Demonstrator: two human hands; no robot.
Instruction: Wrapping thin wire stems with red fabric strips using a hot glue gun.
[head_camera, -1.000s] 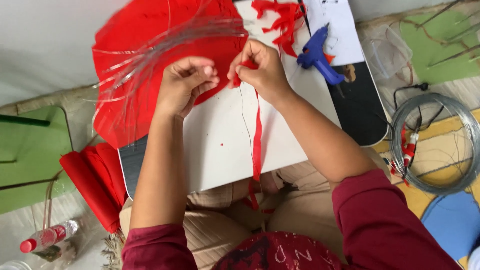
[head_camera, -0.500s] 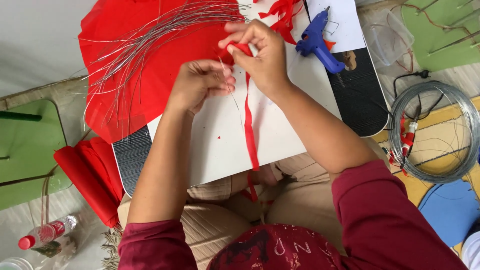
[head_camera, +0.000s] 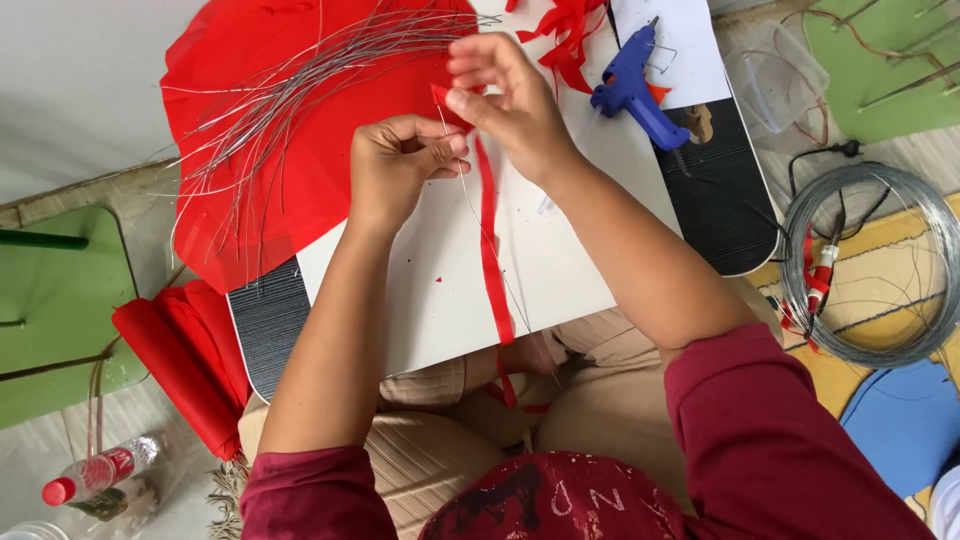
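Red ribbon (head_camera: 488, 240); white sheet (head_camera: 470, 290); blue glue gun (head_camera: 632, 90); silver-grey wire coil (head_camera: 868, 262); green chair (head_camera: 50, 310).

Red ribbon (head_camera: 488, 240) end hidden under fingers (head_camera: 470, 100); wire coil (head_camera: 868, 262) cut off right.

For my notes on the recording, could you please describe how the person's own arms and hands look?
Both hands are bare: the left hand and right hand wear no gloves, and I see no rings or watch. The forearms are uncovered; dark red sleeves are pushed up to about the elbows. No markings show on the sleeves.
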